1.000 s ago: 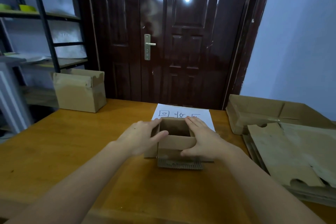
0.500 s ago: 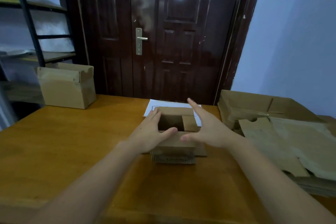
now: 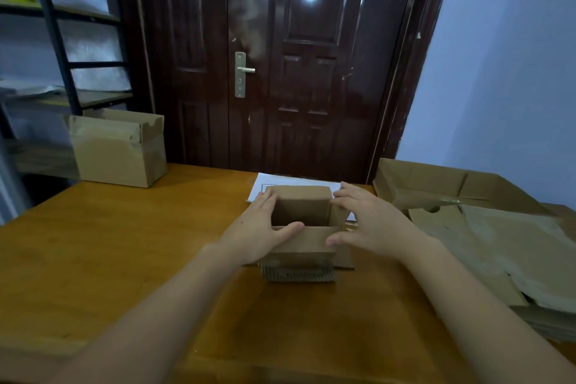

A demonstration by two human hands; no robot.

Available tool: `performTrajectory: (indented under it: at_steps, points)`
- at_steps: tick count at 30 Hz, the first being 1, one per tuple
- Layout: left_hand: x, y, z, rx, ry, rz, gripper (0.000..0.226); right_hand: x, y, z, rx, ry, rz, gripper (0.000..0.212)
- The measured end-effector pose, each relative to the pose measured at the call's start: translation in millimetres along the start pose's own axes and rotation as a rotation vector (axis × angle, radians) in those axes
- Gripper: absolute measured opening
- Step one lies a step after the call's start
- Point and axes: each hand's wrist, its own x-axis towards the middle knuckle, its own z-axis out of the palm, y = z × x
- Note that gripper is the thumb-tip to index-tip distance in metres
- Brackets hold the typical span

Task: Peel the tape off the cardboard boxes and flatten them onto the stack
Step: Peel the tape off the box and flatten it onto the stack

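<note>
A small open-topped cardboard box [image 3: 307, 241] stands mid-table with its flaps folded outward. My left hand [image 3: 257, 227] grips its near left corner, the thumb hooked over the near rim and the fingers along the left wall. At the box's right side my right hand [image 3: 372, 221] has its fingers spread; the fingertips touch the far right corner and the thumb touches the near wall. A stack of flattened cardboard [image 3: 505, 246] lies at the right of the table. No tape shows on the small box.
A larger taped cardboard box [image 3: 120, 148] stands at the table's far left. A white sheet with writing [image 3: 299, 182] lies behind the small box. An opened box [image 3: 436, 184] sits behind the stack. Beyond the wooden table [image 3: 140, 243] are a dark door and a metal shelf.
My right hand left the box's right side, lifted with straight fingers, then came back down to the right wall. My left hand stayed on the box. The view shifted slightly.
</note>
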Motion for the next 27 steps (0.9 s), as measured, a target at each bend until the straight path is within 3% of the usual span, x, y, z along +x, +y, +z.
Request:
performTrajectory:
  at_steps: [4,10,12,18,22,27]
  points:
    - [-0.2,1.6,1.3,-0.005,0.011,0.003,0.103,-18.3,13.1,23.4,0.085,-0.047,0.135,0.095]
    - [-2.8,4.6,3.9,-0.036,0.033,-0.005,0.099,-27.2,-13.3,71.5,0.587,0.036,0.244,0.065]
    - [-5.0,3.2,4.5,-0.059,0.041,0.016,0.099,-24.7,-18.2,71.7,0.657,0.06,0.262,0.066]
    - [-9.1,-6.2,2.0,-0.099,0.026,0.087,0.098,-20.1,-18.2,69.6,0.64,0.094,0.241,0.083]
    - [-12.7,-12.3,-6.7,-0.15,0.106,0.132,0.089,-19.4,-20.8,73.0,0.6,0.172,0.289,0.088]
    - [-9.8,-20.2,-37.9,-0.179,0.204,0.055,0.094,-17.4,-19.2,67.6,0.576,0.235,0.352,0.093]
